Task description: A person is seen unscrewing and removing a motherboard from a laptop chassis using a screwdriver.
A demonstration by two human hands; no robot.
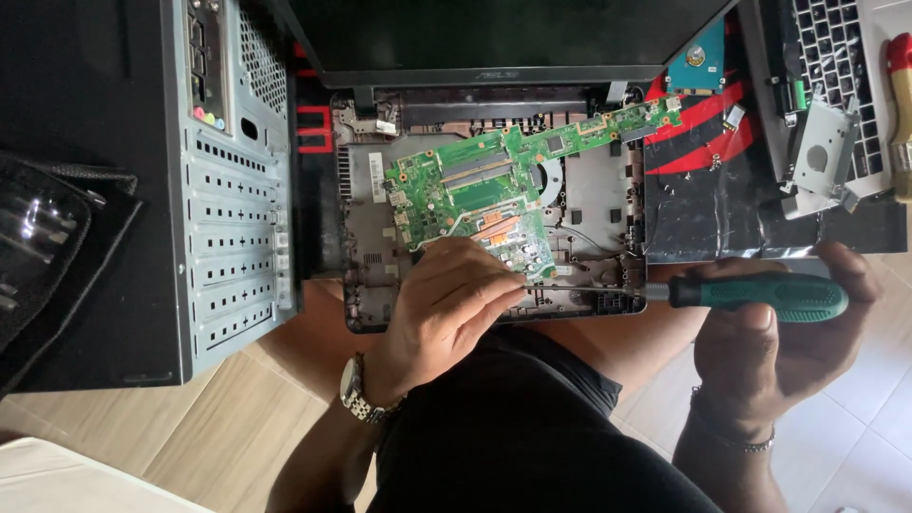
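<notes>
An opened laptop base (608, 204) lies in front of me with a green motherboard (475, 180) resting in it. My left hand (446, 309) sits at the board's near edge, its fingertips pinching the thin metal shaft of a screwdriver close to the tip. My right hand (779, 332) is closed around the green-and-black screwdriver handle (760, 294), held level to the right of the laptop. A metal watch is on my left wrist and a bracelet on my right.
A grey desktop tower case (228, 190) lies on its side at the left, next to a black bag (47, 237). At the back right are a hard drive (696, 59), a metal drive bracket (819, 157) and a laptop keyboard (831, 57). The laptop screen (494, 38) stands at the back.
</notes>
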